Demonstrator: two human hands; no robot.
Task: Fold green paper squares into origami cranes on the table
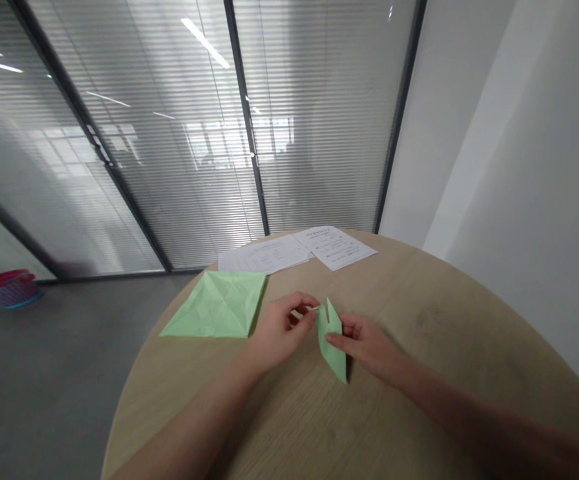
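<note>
A folded piece of light green paper, long and pointed at both ends, stands on edge just above a round wooden table. My left hand pinches a thin flap at its upper left between thumb and fingers. My right hand grips its right side, thumb pressed on the paper's face. A second green sheet, square and creased with many fold lines, lies flat on the table to the left of my left hand.
Two white printed sheets lie at the far edge of the table. Behind it are glass walls with blinds and dark frames. A red and blue basket sits on the grey floor at far left. A white wall rises at right.
</note>
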